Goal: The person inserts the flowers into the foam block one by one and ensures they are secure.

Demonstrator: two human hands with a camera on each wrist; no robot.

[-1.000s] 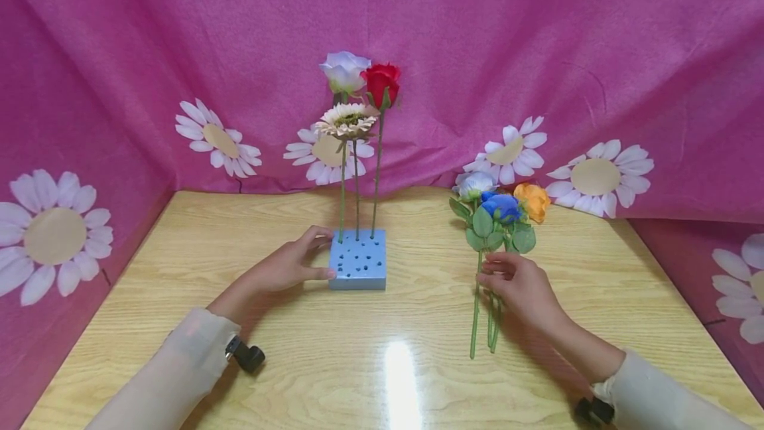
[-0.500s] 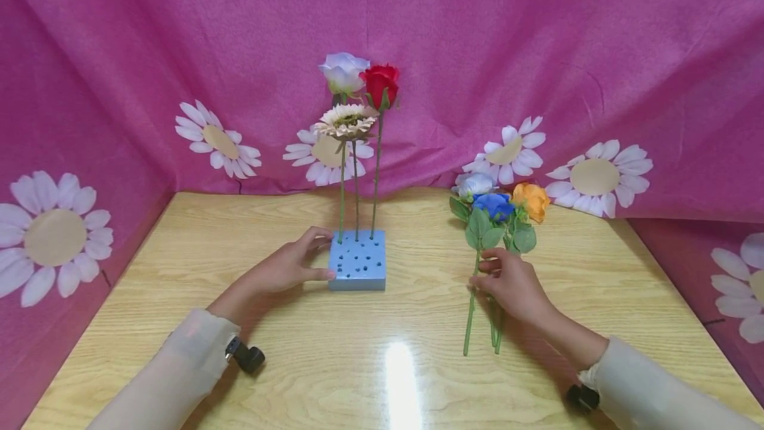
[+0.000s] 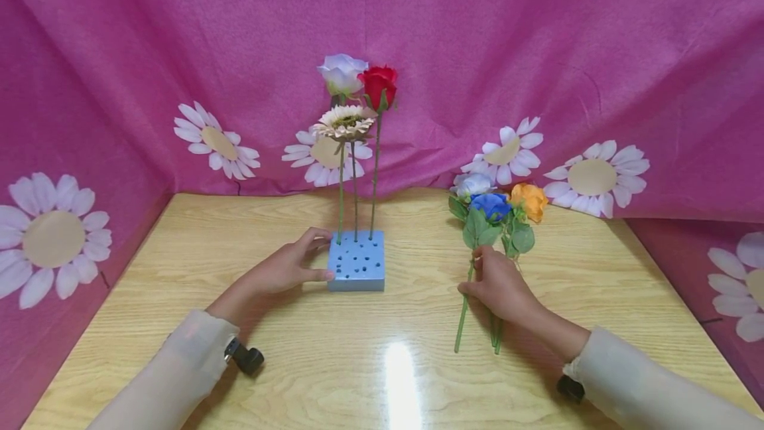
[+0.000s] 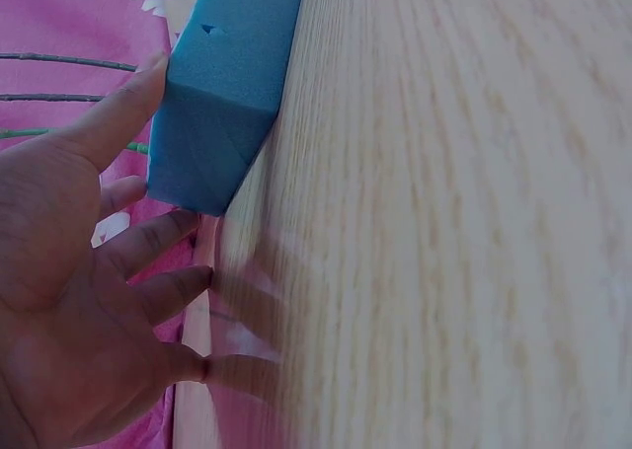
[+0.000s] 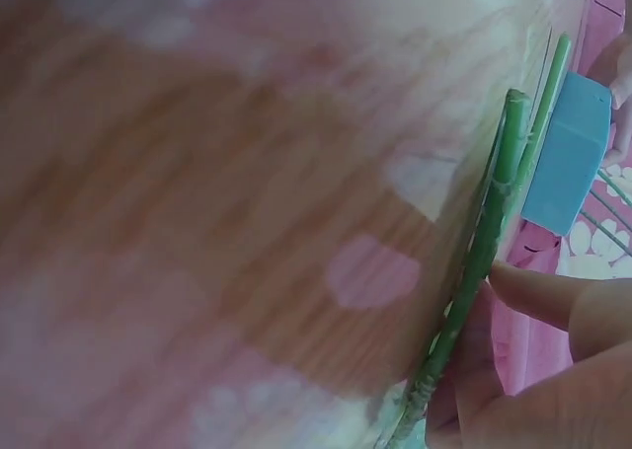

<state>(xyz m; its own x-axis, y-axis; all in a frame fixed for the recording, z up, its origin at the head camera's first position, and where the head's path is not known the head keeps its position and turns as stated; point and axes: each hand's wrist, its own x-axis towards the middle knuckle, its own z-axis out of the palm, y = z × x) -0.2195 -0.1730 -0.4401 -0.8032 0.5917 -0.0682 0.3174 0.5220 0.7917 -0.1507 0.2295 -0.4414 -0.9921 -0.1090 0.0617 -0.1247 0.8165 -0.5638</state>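
Observation:
A blue foam block [image 3: 356,284] with several holes stands on the table. Upright in its back holes are a pale lilac rose [image 3: 343,75], a cream daisy-like flower [image 3: 345,123] and a red rose [image 3: 379,85]. My left hand [image 3: 277,269] grips the block's left side, thumb at the front corner and index finger at the back; in the left wrist view the other fingers are spread beside the block [image 4: 222,104]. My right hand [image 3: 504,287] pinches the green stem [image 3: 462,327] of a blue rose [image 3: 491,206], its leaves just above the fingers.
Beside the blue rose lie a pale rose [image 3: 471,184] and an orange flower [image 3: 528,202], their stems partly under my right hand. Pink cloth [image 3: 430,32] printed with daisies rises behind and beside the wooden table [image 3: 239,217].
My right hand has moved left, and the blue rose with its stem has shifted left, apart from the other stems. The left hand and the block have stayed in place.

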